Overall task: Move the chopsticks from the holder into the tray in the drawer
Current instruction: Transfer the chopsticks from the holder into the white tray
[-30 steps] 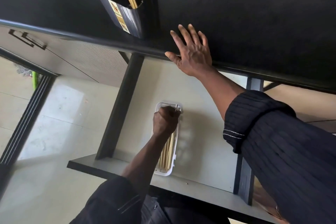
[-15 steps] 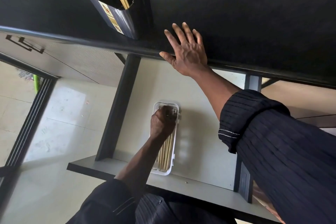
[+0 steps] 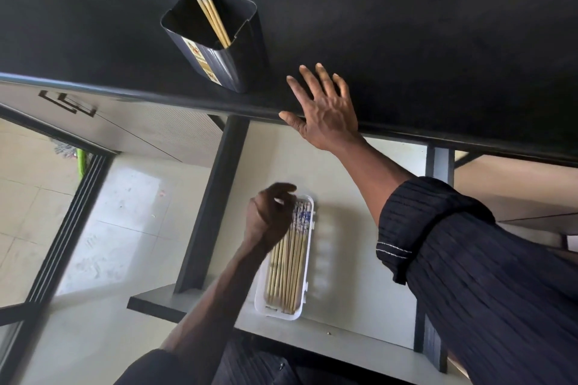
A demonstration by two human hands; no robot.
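Left hand (image 3: 269,218) sits over the far end of the white tray (image 3: 305,303) in the open drawer (image 3: 353,259), fingers loosely curled with thumb and fingertips apart; nothing visibly pinched between them, so it reads as empty and just above the patterned chopstick ends, though contact with them cannot be settled from this angle. Chopsticks in the tray (image 3: 289,262) lie side by side along its length, patterned tops toward the far end, plain tips toward the person; judgement: parallel stacking fits the narrow tray and keeps room for more. Right hand (image 3: 325,114) lies flat and spread on the front edge of the black counter (image 3: 406,25), palm down, thumb hooked over the lip, holding nothing; judgement: it braces the body while the other arm reaches down into the drawer. Dark ribbed sleeve (image 3: 469,259) is pushed up the right forearm. Further out, the black holder (image 3: 215,50) stands on the counter near its front edge, left of the right hand and apart from it. Several chopsticks in the holder (image 3: 203,0) lean toward its far left side, patterned ends up. Judgement: task is partly done, most pieces are in the tray, a few left to carry. Next reach probably goes up to the holder.
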